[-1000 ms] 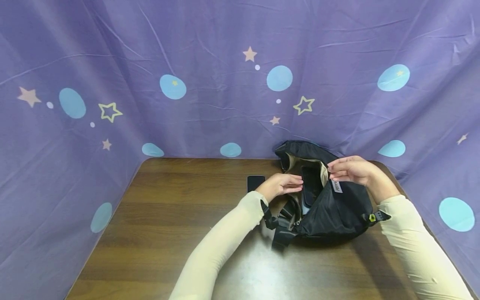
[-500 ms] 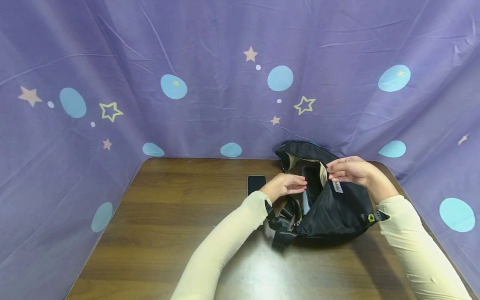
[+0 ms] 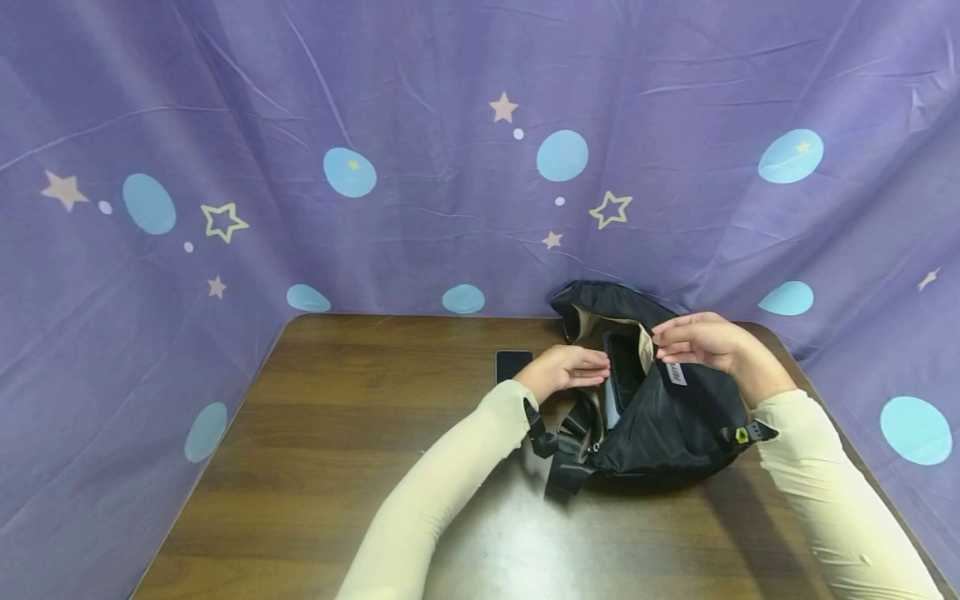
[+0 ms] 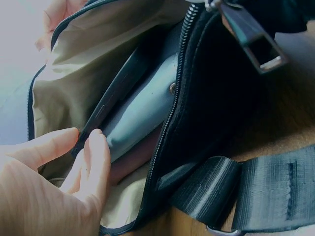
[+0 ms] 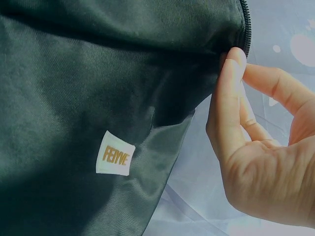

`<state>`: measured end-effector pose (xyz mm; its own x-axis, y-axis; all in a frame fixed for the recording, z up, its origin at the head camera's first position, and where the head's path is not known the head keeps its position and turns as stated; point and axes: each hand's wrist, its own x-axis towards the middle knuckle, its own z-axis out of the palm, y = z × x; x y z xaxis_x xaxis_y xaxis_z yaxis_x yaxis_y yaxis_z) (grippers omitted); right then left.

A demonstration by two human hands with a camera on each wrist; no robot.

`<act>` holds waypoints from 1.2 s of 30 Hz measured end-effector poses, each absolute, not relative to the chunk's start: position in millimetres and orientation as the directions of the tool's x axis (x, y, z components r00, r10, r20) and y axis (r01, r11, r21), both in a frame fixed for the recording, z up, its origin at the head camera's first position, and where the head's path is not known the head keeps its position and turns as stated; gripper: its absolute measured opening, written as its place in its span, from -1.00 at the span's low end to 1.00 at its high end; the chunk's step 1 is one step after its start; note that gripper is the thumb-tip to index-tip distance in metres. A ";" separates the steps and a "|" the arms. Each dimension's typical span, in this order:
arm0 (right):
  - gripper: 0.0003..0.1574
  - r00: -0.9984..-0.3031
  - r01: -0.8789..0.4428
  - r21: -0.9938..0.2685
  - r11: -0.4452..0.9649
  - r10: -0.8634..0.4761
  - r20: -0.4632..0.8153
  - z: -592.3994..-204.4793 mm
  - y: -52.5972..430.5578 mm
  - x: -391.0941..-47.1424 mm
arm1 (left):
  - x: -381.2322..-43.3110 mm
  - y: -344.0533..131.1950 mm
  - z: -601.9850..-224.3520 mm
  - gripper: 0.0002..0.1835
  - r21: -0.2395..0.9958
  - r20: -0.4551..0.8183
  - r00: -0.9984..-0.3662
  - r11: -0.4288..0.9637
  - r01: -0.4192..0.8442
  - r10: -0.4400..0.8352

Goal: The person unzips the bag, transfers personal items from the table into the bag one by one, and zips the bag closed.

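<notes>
A black crossbody bag (image 3: 675,425) lies unzipped at the right of the table, its beige lining showing. Inside it rests a black smartphone (image 3: 626,367), beside a pale blue item (image 4: 142,108) and a partly hidden brownish-pink one (image 4: 135,160). My left hand (image 3: 570,368) reaches into the opening with fairly straight fingers, their tips at the phone's near end, thumb apart from them. Whether they touch it is hard to tell. Pinching the zippered rim of the bag between thumb and fingertips, my right hand (image 5: 261,132) holds the opening wide.
Another smartphone (image 3: 513,364) lies on the wooden table (image 3: 315,450), partly behind my left wrist. A black strap (image 3: 566,475) with a buckle trails from the bag's left side. Purple patterned curtain (image 3: 420,233) surrounds the table at the back and sides.
My left hand moved slightly right with the smartphone in the bag, then drew back a little left while the phone stayed. The right hand keeps its hold on the rim.
</notes>
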<state>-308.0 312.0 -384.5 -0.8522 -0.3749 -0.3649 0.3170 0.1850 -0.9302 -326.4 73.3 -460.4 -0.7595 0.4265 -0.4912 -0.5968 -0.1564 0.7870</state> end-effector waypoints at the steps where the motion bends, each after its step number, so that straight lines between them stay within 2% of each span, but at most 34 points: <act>1: -0.61 -0.851 0.320 -0.929 0.183 -0.375 -0.367 -384.3 311.7 -307.9 | -327.1 72.5 -460.7 -0.58 0.786 -0.497 -0.758 -0.151 -0.599 0.422; 8: -0.61 -0.848 0.320 -0.930 0.181 -0.384 -0.366 -382.3 310.6 -307.1 | -330.3 63.1 -459.6 -0.56 0.794 -0.520 -0.758 -0.105 -0.599 0.393; 16: -0.60 -0.837 0.330 -0.927 0.176 -0.399 -0.374 -379.9 309.1 -307.5 | -329.0 43.7 -453.2 -0.54 0.831 -0.500 -0.788 -0.056 -0.553 0.359; 28: -0.65 -0.827 0.327 -0.918 0.224 -0.402 -0.393 -379.3 306.6 -309.8 | -328.3 11.4 -457.5 -0.57 0.888 -0.459 -0.868 0.071 -0.454 0.191; 36: -0.59 -0.827 0.316 -0.922 0.223 -0.412 -0.383 -379.2 305.9 -313.6 | -327.9 -6.9 -462.3 -0.59 0.905 -0.422 -0.905 0.083 -0.418 0.047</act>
